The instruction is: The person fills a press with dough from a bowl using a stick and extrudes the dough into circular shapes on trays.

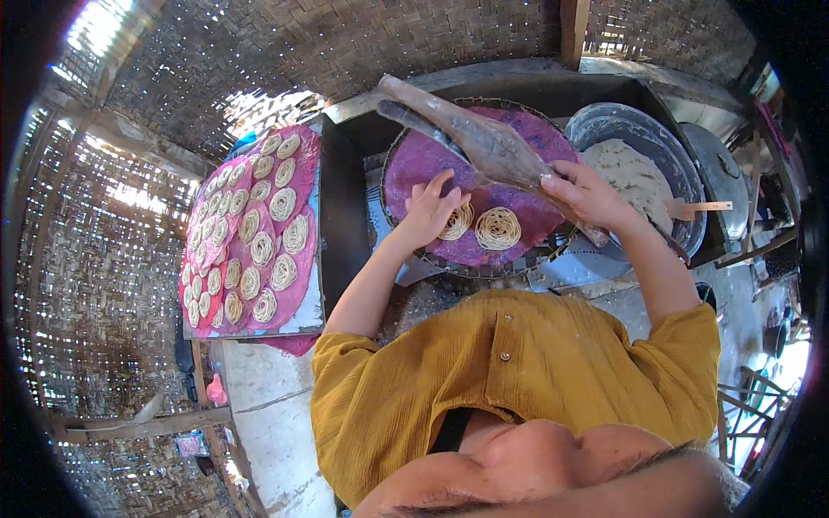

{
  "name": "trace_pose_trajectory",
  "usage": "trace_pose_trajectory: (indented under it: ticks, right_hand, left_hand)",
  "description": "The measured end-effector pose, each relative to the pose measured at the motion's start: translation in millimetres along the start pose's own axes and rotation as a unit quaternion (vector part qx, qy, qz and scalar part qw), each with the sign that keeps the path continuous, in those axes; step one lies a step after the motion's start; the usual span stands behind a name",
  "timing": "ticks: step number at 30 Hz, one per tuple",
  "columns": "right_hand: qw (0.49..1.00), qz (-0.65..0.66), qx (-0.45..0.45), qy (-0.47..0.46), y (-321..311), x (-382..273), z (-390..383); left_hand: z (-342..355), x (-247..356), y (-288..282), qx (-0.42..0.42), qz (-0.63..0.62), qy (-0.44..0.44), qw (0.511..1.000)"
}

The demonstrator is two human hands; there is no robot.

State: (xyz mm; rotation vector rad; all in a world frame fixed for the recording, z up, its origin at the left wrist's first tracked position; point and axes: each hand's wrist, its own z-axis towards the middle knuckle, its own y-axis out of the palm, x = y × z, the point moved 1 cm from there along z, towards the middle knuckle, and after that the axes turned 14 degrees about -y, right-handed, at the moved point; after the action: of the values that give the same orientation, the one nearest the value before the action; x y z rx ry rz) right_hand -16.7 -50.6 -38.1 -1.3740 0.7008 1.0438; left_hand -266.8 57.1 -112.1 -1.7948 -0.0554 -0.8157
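My right hand (pixel 590 197) is closed around a floury wooden hand press (pixel 501 154), whose two long arms reach up and to the left over a round tray lined with pink-purple cloth (pixel 417 162). Two pale noodle coils lie near the front of that cloth: a right coil (pixel 498 229) in full view and a left coil (pixel 458 224) partly covered. Over the left coil's edge is my left hand (pixel 423 216), its fingers apart and holding nothing. Whether it touches the coil I cannot tell. The press hides part of the tray's far right side.
To the right stands a grey basin (pixel 596 121) of pale dough (pixel 635 177), with a wooden-handled tool (pixel 698 207) at its edge. At left, a raised board with pink cloth (pixel 298 147) bears many coils. A dark trough wall (pixel 344 186) runs between board and tray. Woven walls (pixel 345 43) close in behind.
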Motion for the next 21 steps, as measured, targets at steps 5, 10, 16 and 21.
trace_pose_trajectory:
  ticks: [5,10,16,21]
  right_hand:
    - [0.999,-0.021,0.025,-0.029,-8.5,-9.1,-16.6]
    - [0.997,0.016,0.063,-0.034,-0.4,-24.6,-21.6]
    - [0.983,-0.162,0.057,-0.067,-12.7,-57.4,-19.1]
    - [0.775,-0.397,0.333,-0.363,-64.5,-113.8,-12.2]
  left_hand:
    - [-3.5,-4.2,-11.3,0.172,0.271,0.078,0.944]
    - [9.8,42.0,-49.4,0.197,-0.026,0.265,0.944]
    - [-7.5,153.2,-55.8,0.298,-0.041,0.124,0.946]
    - [-8.1,208.2,-35.4,0.32,0.151,0.257,0.899]
